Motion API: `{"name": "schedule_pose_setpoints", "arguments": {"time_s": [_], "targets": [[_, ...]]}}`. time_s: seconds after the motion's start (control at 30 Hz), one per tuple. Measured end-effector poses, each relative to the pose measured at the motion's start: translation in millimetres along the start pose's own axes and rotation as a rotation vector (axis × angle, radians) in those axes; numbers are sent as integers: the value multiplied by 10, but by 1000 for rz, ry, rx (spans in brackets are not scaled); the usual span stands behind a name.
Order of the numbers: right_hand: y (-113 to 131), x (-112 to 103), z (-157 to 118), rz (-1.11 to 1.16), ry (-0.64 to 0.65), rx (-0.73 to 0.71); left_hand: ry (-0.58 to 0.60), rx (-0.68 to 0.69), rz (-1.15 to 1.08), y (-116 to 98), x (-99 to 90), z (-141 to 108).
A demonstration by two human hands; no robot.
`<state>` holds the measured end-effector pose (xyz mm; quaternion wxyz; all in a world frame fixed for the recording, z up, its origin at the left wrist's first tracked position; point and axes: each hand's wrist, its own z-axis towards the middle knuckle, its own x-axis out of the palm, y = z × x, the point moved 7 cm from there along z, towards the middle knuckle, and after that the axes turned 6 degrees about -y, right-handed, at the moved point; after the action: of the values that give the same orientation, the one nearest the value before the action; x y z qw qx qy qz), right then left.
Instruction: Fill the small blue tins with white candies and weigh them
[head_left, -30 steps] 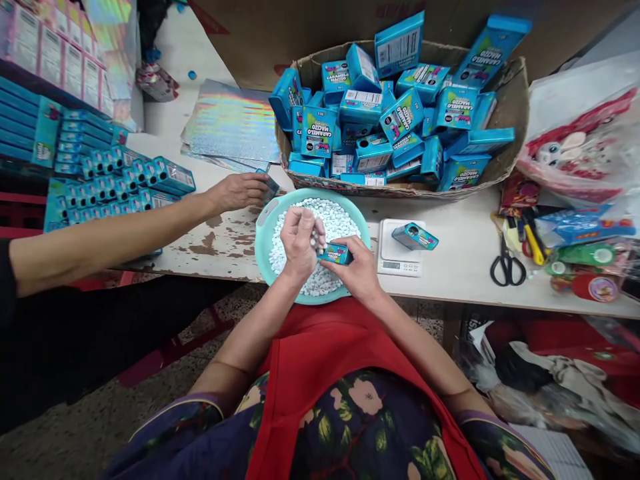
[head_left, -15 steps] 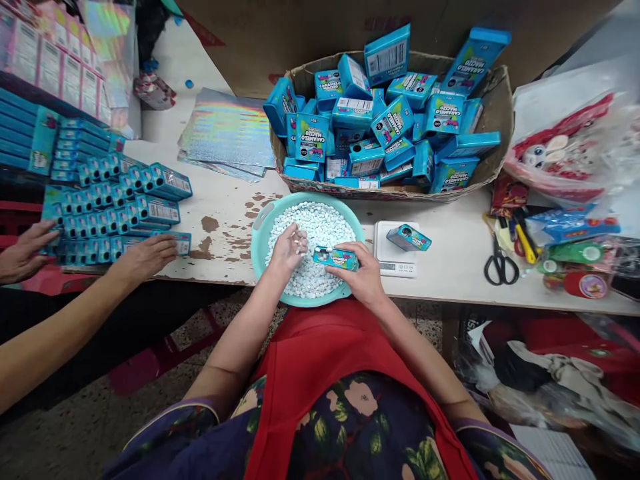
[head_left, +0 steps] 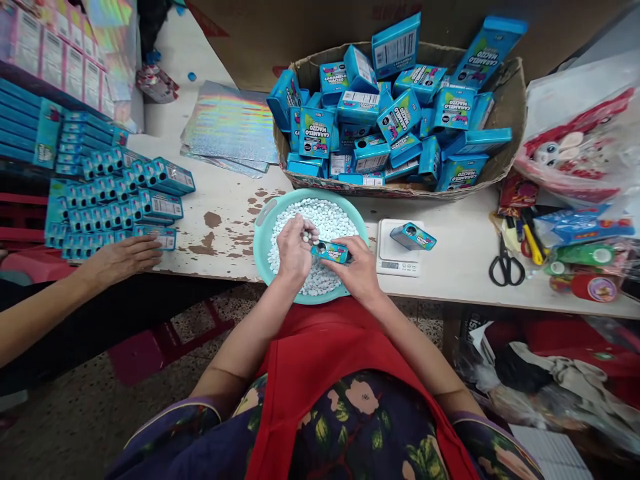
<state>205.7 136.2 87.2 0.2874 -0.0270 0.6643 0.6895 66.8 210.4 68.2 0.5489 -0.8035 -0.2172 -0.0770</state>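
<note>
"Where's the box?"

"The small blue box [head_left: 331,251] is in your right hand [head_left: 359,268], fingers closed around it, above the basin [head_left: 261,250]. Its opening faces your left hand [head_left: 294,253]."

"And that hand?"

"Curled around some white pieces [head_left: 306,236] at the opening. I can't make out how many; your fingers cover most of them."

"What's near the basin?"

"More white pieces lie inside it. Just beyond stands the cardboard carton [head_left: 517,113], heaped with blue boxes [head_left: 316,132], walling off the far side. To the right, the scale [head_left: 397,267] carries a tilted blue box [head_left: 414,237]."

"Farther out?"

"Scissors [head_left: 507,270] and bagged toys [head_left: 575,153] on your right. Shiny sheets [head_left: 230,130] lie to the far left of the basin. Farther left, a co-worker's hand [head_left: 123,259] touches the near edge of the stacked boxes [head_left: 110,207]."

"And the surface and room?"

"The white surface [head_left: 460,257] has worn, brown patches left of the basin. Below it, you've a red stool [head_left: 137,353] on the speckled floor [head_left: 90,427] and plastic-wrapped goods [head_left: 540,400] at lower right."
</note>
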Motion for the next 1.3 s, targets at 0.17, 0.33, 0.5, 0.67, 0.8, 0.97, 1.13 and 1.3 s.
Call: {"name": "schedule_pose_setpoints", "arguments": {"time_s": [0.17, 0.33, 0.5, 0.67, 0.8, 0.97, 1.13, 1.3], "targets": [[65, 94, 44, 13, 11, 18, 18, 329, 281, -197, 170, -173], [88, 145, 80, 45, -8, 41, 144, 497, 485, -282, 210, -260], [109, 169, 87, 88, -44, 36, 75, 691, 417, -411, 201, -286], [89, 142, 96, 115, -72, 28, 109, 699, 231, -425, 273, -305], [60, 54, 92, 171, -87, 21, 50, 609, 191, -396, 202, -141], [27, -471, -168, 238, -117, 27, 246, 354, 931, 132, 42, 327], [-468, -1528, -658, -22, -449, 180, 604, 172, 1412, 714, -160, 387], [-1537, -2222, -927, -155, -919, 410, 379, -153, 908, 667, -313, 460]]}}
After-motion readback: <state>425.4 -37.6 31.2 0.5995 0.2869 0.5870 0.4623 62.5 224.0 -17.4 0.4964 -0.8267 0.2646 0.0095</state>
